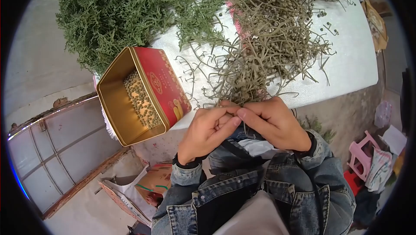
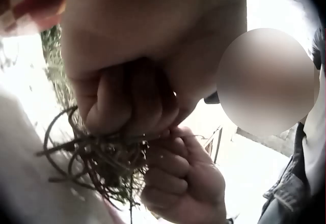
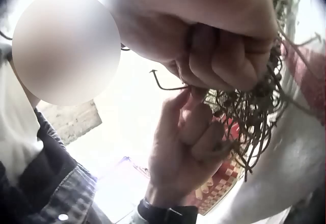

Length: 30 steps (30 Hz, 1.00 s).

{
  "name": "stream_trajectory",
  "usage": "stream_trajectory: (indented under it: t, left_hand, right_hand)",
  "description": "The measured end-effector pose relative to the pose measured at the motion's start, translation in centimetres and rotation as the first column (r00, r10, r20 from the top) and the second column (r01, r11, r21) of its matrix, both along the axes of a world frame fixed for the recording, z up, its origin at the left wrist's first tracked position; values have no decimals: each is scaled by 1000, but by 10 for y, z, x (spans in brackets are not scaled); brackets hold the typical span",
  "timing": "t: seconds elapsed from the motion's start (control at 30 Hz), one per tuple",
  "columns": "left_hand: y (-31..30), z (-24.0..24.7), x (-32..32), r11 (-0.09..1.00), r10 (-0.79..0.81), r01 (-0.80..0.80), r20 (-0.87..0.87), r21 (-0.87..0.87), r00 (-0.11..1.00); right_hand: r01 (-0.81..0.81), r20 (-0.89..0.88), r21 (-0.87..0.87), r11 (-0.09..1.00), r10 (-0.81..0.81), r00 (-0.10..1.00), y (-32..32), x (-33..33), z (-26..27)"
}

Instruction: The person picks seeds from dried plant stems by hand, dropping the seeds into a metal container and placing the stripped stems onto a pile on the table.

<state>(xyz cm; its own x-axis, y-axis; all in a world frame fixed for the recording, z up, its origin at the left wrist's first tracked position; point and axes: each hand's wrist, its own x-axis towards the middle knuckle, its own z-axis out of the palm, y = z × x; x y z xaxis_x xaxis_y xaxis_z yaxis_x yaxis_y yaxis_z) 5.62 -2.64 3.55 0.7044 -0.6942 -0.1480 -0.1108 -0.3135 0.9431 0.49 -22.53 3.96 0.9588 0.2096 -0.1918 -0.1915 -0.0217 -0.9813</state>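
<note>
My left hand (image 1: 223,121) and right hand (image 1: 251,114) meet at the near edge of a tangled pile of thin brownish stems (image 1: 264,48) with small round berries. Both pinch a bunch of these stems between curled fingers. In the left wrist view the left hand (image 2: 127,104) grips the stem bunch (image 2: 97,158), with the right hand (image 2: 183,183) just below it. The right wrist view has the right hand (image 3: 219,56) above the left hand (image 3: 188,137), and stems (image 3: 254,107) hang between them. To the left, a red tin (image 1: 162,85) lies tilted, with green berries (image 1: 141,100) inside.
A heap of green feathery sprigs (image 1: 121,14) lies at the back left. The stems rest on a white cloth-covered surface (image 1: 351,57). Below are a metal-framed panel (image 1: 56,148), a cardboard box (image 1: 151,183) and a pink stool (image 1: 362,150) on the floor.
</note>
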Motion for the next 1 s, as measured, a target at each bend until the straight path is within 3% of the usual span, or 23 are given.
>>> stream_trajectory:
  t: [0.1,0.13,0.17,0.23,0.27,0.37,0.43,0.5,0.53,0.57,0.6,0.63,0.67,0.7,0.77,0.8,0.93,1.0]
  left_hand:
    - [-12,-6,-6,951,135,-181,-190,-250,972]
    - [-18,-6,-8,951,135,-180,-188,-250,973]
    - [-25,-6,-12,916,198,-280,-285,-286,938]
    - [-35,-4,-20,814,296,-480,-480,-326,826]
    - [-34,-7,-22,814,292,-479,-480,-330,827]
    - [-30,-20,-27,617,51,-653,-806,-439,590]
    - [-27,-27,-28,613,52,-638,-783,-465,620]
    - [-31,-22,-22,611,56,-606,-736,-509,675]
    - [-33,-18,-19,612,57,-603,-733,-511,678]
    - [-35,-13,-19,738,157,-527,-653,-421,741]
    - [-37,-6,-17,839,234,-453,-551,-302,801]
    - [-42,0,-14,910,283,-383,-433,-161,856]
    - [-43,3,-11,912,279,-378,-434,-160,857]
    - [-44,7,-7,942,262,-328,-450,-74,854]
    - [-43,10,0,971,236,-216,-483,98,843]
    - [-44,9,3,973,231,-211,-483,97,845]
    - [-45,0,5,957,241,-291,-549,-5,800]
    - [-53,-3,-1,911,347,-412,-588,26,730]
  right_hand:
    - [56,-3,158,986,-56,998,6,-4,-6]
    - [84,-6,236,968,-85,996,9,-5,-10]
    - [87,-6,237,968,-88,996,13,-7,-13]
    - [264,-157,464,846,-215,964,21,-12,-18]
    - [352,-240,554,754,-260,935,21,-13,-20]
    - [354,-261,584,730,-244,934,14,-12,-23]
    - [350,-268,602,718,-231,935,11,-11,-23]
    - [236,-42,283,929,-234,971,9,-11,-20]
    - [195,70,94,976,-202,977,9,-11,-19]
    - [196,73,96,976,-203,977,11,-11,-22]
    - [226,250,21,974,-224,942,14,-11,-28]
    - [270,419,-49,962,-226,879,18,-11,-34]
    - [325,572,-111,939,-207,793,19,-12,-37]
    - [330,571,-112,937,-211,793,17,-13,-36]
    - [284,607,-320,904,-35,794,10,-14,-32]
    - [264,612,-420,868,56,789,8,-14,-31]
    - [292,620,-465,835,72,781,8,-13,-33]
    - [315,632,-450,836,49,774,4,-14,-39]
